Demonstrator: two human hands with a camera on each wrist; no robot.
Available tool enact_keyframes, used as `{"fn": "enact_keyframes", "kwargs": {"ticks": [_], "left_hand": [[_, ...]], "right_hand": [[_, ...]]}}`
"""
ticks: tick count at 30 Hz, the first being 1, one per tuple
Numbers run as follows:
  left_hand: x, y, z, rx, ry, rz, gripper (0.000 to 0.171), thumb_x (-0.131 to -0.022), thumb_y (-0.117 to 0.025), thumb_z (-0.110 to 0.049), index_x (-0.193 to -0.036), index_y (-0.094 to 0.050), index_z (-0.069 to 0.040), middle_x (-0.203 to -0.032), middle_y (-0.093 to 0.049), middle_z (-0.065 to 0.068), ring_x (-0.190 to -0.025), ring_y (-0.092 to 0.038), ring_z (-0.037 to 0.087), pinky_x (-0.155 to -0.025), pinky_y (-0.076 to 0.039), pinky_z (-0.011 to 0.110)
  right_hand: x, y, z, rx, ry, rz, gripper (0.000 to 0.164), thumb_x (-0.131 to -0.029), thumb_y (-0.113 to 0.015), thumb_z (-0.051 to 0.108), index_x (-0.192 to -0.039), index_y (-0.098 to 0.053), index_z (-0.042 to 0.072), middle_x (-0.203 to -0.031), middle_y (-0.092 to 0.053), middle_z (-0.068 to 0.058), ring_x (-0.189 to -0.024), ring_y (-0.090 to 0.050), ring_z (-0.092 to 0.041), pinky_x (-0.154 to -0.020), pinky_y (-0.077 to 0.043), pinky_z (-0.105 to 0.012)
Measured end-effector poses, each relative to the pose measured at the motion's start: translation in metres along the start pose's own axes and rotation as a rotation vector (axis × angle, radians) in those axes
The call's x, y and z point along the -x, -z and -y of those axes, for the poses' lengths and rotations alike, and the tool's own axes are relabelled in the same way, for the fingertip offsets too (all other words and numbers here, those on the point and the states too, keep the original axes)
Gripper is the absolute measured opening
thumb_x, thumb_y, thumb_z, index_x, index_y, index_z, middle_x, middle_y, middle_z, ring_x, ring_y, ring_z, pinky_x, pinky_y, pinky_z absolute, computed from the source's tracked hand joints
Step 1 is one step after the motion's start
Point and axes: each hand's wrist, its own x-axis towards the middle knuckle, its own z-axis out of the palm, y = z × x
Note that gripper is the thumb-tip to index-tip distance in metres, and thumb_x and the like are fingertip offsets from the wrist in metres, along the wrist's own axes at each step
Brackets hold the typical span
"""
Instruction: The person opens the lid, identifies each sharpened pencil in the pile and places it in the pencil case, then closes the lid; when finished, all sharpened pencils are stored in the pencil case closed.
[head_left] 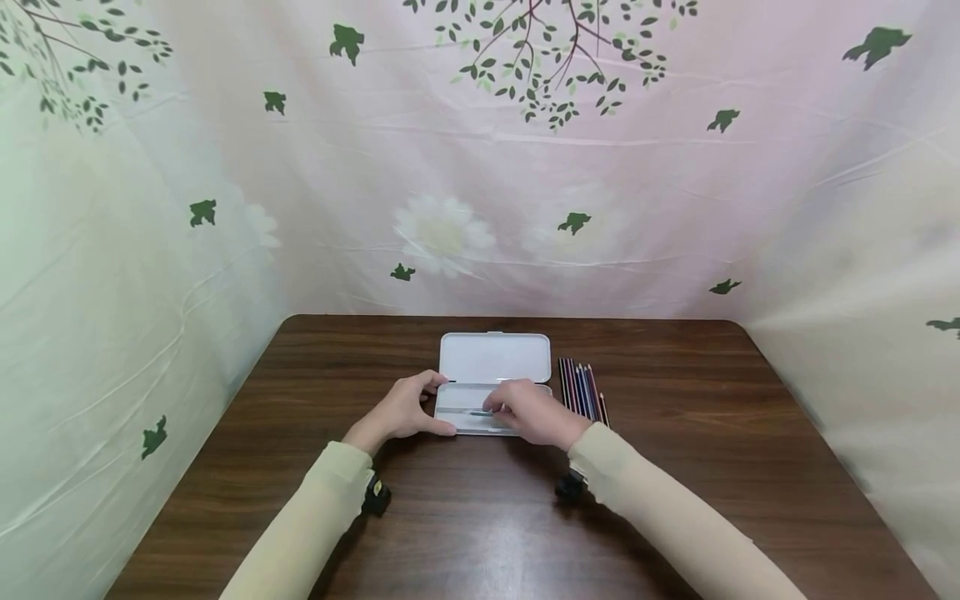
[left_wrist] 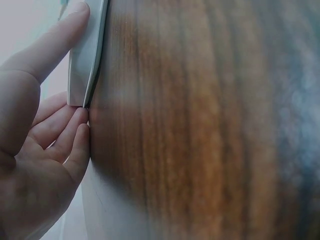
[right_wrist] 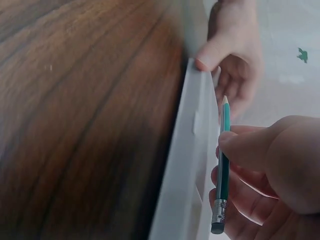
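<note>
A white pencil case point(head_left: 495, 358) lies open on the table, its lid folded back away from me. My left hand point(head_left: 405, 408) holds the left end of the case, thumb at the front corner and fingers toward the hinge side. In the left wrist view, the fingertips touch the corner of the case point(left_wrist: 85, 75). Over the tray of the case, my right hand point(head_left: 531, 412) pinches a short green pencil point(right_wrist: 223, 175) between thumb and fingers. The pencil has a sharpened tip and a dark eraser in a metal band. Whether it touches the tray, I cannot tell.
Several colored pencils point(head_left: 579, 387) lie side by side just right of the case, partly behind my right hand. Brown wood-grain table point(head_left: 480, 517) surrounds the case. A printed cloth point(head_left: 495, 167) hangs behind the table and along both sides.
</note>
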Motion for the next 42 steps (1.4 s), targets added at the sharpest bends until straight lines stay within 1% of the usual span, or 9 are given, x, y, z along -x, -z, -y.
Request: {"fn": "enact_keyframes", "kwargs": {"ticks": [5, 12, 16, 21, 24, 27, 31, 36, 42], "left_hand": [[-0.001, 0.0, 0.001, -0.007, -0.013, -0.001, 0.083, -0.068, -0.101, -0.039, -0.135, -0.062, -0.011, -0.125, -0.065, 0.007, -0.117, -0.062, 0.026, -0.105, -0.053, 0.045], [-0.002, -0.001, 0.002, -0.01, -0.032, -0.003, 0.081, -0.069, -0.101, -0.038, -0.134, -0.062, -0.011, -0.123, -0.065, 0.007, -0.116, -0.062, 0.025, -0.104, -0.053, 0.045], [-0.002, -0.001, 0.002, -0.017, -0.035, 0.001, 0.081, -0.069, -0.101, -0.04, -0.134, -0.062, -0.011, -0.123, -0.065, 0.006, -0.116, -0.062, 0.025, -0.104, -0.053, 0.045], [-0.003, 0.0, 0.0, -0.02, -0.024, 0.006, 0.082, -0.069, -0.1, -0.041, -0.135, -0.062, -0.011, -0.125, -0.065, 0.007, -0.118, -0.061, 0.025, -0.106, -0.053, 0.045], [-0.003, 0.0, 0.0, -0.021, -0.014, 0.009, 0.083, -0.069, -0.1, -0.042, -0.136, -0.061, -0.011, -0.126, -0.064, 0.007, -0.119, -0.061, 0.025, -0.106, -0.053, 0.045], [-0.002, 0.001, 0.0, -0.023, -0.01, 0.009, 0.084, -0.069, -0.1, -0.042, -0.137, -0.061, -0.011, -0.127, -0.064, 0.007, -0.119, -0.061, 0.025, -0.106, -0.053, 0.044], [-0.002, 0.001, 0.0, -0.029, -0.018, 0.004, 0.085, -0.069, -0.101, -0.041, -0.137, -0.061, -0.01, -0.127, -0.064, 0.007, -0.119, -0.061, 0.025, -0.106, -0.053, 0.044], [-0.002, 0.002, 0.0, -0.023, -0.027, -0.003, 0.084, -0.069, -0.101, -0.039, -0.136, -0.061, -0.01, -0.126, -0.064, 0.008, -0.118, -0.061, 0.026, -0.106, -0.053, 0.044], [-0.001, 0.001, -0.001, -0.021, -0.017, 0.0, 0.084, -0.068, -0.101, -0.039, -0.136, -0.061, -0.01, -0.126, -0.064, 0.008, -0.118, -0.061, 0.026, -0.106, -0.053, 0.044]], "right_hand": [[-0.008, -0.011, 0.007, 0.028, 0.018, 0.02, 0.017, -0.096, -0.072, -0.001, -0.108, -0.08, 0.007, -0.103, -0.078, -0.004, -0.098, -0.07, -0.017, -0.091, -0.059, -0.038], [-0.016, -0.02, 0.012, 0.036, 0.029, 0.018, 0.017, -0.097, -0.072, 0.001, -0.11, -0.081, 0.007, -0.101, -0.076, -0.004, -0.095, -0.068, -0.016, -0.087, -0.059, -0.034], [-0.017, -0.021, 0.012, 0.023, 0.026, 0.019, 0.016, -0.099, -0.071, 0.005, -0.112, -0.08, 0.008, -0.102, -0.076, -0.004, -0.094, -0.068, -0.015, -0.087, -0.058, -0.034], [-0.013, -0.016, 0.005, -0.007, 0.025, -0.012, 0.013, -0.099, -0.072, 0.009, -0.11, -0.078, 0.005, -0.102, -0.076, -0.004, -0.094, -0.069, -0.015, -0.084, -0.059, -0.033], [-0.007, -0.01, 0.001, -0.023, 0.002, -0.018, 0.014, -0.099, -0.072, 0.011, -0.111, -0.078, 0.007, -0.102, -0.075, -0.003, -0.091, -0.069, -0.013, -0.081, -0.059, -0.031], [0.0, -0.003, -0.004, -0.029, -0.027, -0.019, 0.015, -0.1, -0.073, 0.014, -0.113, -0.078, 0.008, -0.102, -0.074, -0.002, -0.091, -0.069, -0.012, -0.08, -0.06, -0.029], [0.011, 0.006, -0.013, -0.032, -0.046, -0.035, 0.017, -0.1, -0.073, 0.015, -0.115, -0.078, 0.008, -0.103, -0.073, -0.002, -0.092, -0.069, -0.013, -0.08, -0.06, -0.031], [0.031, 0.018, -0.027, -0.028, -0.078, -0.067, 0.021, -0.1, -0.072, 0.015, -0.118, -0.076, 0.007, -0.107, -0.072, -0.003, -0.093, -0.069, -0.014, -0.081, -0.06, -0.032], [0.059, 0.03, -0.046, 0.008, -0.092, -0.122, 0.02, -0.098, -0.072, 0.012, -0.116, -0.076, 0.004, -0.108, -0.074, -0.006, -0.089, -0.07, -0.018, -0.078, -0.06, -0.035]]}}
